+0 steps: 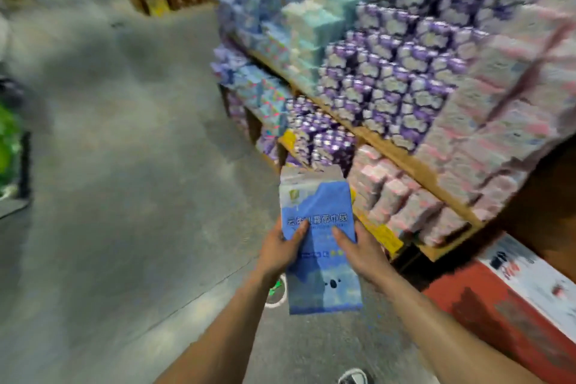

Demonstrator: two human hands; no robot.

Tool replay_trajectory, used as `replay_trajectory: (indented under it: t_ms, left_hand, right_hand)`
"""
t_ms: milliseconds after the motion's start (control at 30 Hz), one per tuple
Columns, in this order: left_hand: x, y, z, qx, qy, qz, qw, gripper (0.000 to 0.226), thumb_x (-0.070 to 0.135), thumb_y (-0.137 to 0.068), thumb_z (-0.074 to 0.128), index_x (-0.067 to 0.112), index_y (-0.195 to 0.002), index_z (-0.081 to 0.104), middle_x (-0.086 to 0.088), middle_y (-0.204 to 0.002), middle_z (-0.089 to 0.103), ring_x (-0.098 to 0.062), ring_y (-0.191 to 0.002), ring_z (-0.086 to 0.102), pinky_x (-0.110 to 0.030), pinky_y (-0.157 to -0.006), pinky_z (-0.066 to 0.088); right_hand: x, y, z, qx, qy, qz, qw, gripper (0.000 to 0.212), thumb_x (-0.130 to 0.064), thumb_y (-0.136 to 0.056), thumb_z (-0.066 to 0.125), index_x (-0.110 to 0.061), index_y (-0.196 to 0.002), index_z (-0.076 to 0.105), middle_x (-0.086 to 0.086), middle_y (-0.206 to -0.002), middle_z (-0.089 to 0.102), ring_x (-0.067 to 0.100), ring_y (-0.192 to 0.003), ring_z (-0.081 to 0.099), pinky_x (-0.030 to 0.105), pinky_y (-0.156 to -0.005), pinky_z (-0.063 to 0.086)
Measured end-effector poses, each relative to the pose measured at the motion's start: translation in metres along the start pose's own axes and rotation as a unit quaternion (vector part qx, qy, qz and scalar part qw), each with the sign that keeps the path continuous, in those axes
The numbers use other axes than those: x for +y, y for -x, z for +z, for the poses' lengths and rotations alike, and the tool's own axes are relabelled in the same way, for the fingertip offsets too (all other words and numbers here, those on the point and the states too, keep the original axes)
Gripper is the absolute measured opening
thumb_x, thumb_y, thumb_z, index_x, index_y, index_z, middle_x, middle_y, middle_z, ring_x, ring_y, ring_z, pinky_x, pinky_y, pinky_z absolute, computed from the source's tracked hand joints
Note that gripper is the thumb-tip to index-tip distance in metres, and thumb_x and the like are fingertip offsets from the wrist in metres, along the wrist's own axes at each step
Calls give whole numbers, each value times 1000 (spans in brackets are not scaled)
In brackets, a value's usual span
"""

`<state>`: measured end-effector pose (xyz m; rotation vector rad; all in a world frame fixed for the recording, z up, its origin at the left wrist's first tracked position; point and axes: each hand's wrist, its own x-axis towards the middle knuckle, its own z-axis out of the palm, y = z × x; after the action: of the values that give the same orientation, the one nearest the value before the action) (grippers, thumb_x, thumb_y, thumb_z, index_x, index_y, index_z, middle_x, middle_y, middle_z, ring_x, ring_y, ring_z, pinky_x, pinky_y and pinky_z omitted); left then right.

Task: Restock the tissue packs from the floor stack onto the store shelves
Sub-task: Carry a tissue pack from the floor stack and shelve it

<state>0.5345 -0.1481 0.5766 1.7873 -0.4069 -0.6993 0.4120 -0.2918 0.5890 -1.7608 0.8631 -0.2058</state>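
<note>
Both the left hand [282, 251] and the right hand [363, 251] are gripping the blue tissue pack [321, 212] by its sides, just left of the wooden shelf [402, 154]. Judging by the glossy wrap, it could be slipping; swung in carelessly, it could be knocking pink packs [402, 199] off.

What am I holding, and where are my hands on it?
A blue tissue pack, held in both hands: the left hand grips its left edge and the right hand its right edge, about midway along, thumbs on the printed front.
</note>
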Motion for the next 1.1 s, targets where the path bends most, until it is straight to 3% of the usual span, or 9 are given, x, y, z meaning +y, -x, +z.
replay_trajectory:
  t_ms: [100, 167, 267, 367, 500, 600, 667, 767, 1100]
  left_hand:
    - [-13, 28, -96, 70, 30, -7, 997, 44, 55, -88, 66, 26, -122, 66, 14, -111, 73, -4, -100, 69, -37, -91, 57]
    - [-21, 53, -156, 109, 35, -11, 993, 47, 60, -86, 65, 29, -122, 65, 15, -112, 72, -4, -100, 69, -34, -90, 56]
    - [-27, 96, -249, 184, 49, -1, 982, 36, 48, -91, 65, 28, -121, 65, 15, -111, 72, -1, -98, 68, -27, -85, 55]
    - [-39, 136, -338, 244, 54, -6, 968, 38, 50, -89, 67, 30, -121, 65, 16, -112, 72, -2, -100, 69, -31, -89, 56]
    - [-55, 187, -450, 347, 63, -23, 936, 46, 63, -81, 68, 36, -119, 65, 19, -109, 73, -4, -99, 70, -39, -91, 57]
    - [-69, 211, -526, 418, 81, -31, 904, 37, 52, -87, 68, 33, -119, 65, 17, -107, 73, -4, -97, 70, -38, -89, 58]
    - [-78, 219, -575, 459, 87, -37, 884, 37, 51, -88, 68, 32, -119, 65, 16, -108, 73, -5, -96, 71, -39, -89, 58]
    - [-91, 224, -650, 521, 85, -40, 849, 38, 53, -87, 69, 32, -119, 65, 15, -108, 73, -5, -96, 71, -40, -89, 58]
    - [-102, 232, -871, 657, 109, -59, 743, 45, 63, -76, 73, 36, -113, 69, 15, -107, 74, -10, -97, 72, -44, -88, 58]
  right_hand:
    - [-54, 14, 83, -60, -11, -24, 998, 17, -33, -98, 63, -26, -114, 63, -8, -110, 72, 16, -101, 69, 45, -93, 56]
    - [-85, 30, 136, -96, 0, -45, 994, 19, -36, -96, 65, -26, -113, 63, -12, -107, 71, 14, -102, 69, 44, -93, 56]
    - [-132, 54, 222, -157, -1, -86, 984, 36, -47, -88, 69, -25, -115, 65, -10, -108, 74, 12, -98, 72, 47, -90, 57]
    - [-174, 74, 305, -211, 7, -122, 970, 48, -58, -75, 70, -26, -109, 66, -11, -103, 76, 11, -94, 72, 44, -88, 58]
    - [-238, 96, 420, -344, 3, -158, 925, 25, -28, -89, 75, -24, -111, 65, -8, -107, 76, 7, -92, 73, 36, -84, 61]
    - [-280, 105, 507, -420, -11, -200, 885, 30, -19, -92, 72, -22, -120, 62, -6, -112, 74, 4, -93, 72, 28, -82, 60]
    - [-309, 107, 565, -458, -7, -223, 860, 32, -19, -92, 72, -23, -121, 62, -8, -113, 73, 3, -94, 72, 27, -83, 60]
    - [-348, 100, 656, -506, -5, -258, 823, 32, -21, -91, 73, -25, -121, 62, -8, -112, 74, 8, -97, 72, 38, -89, 59]
    - [-492, 97, 901, -616, 45, -345, 707, 46, -51, -80, 72, -39, -123, 62, -18, -115, 72, 7, -103, 70, 47, -93, 57]
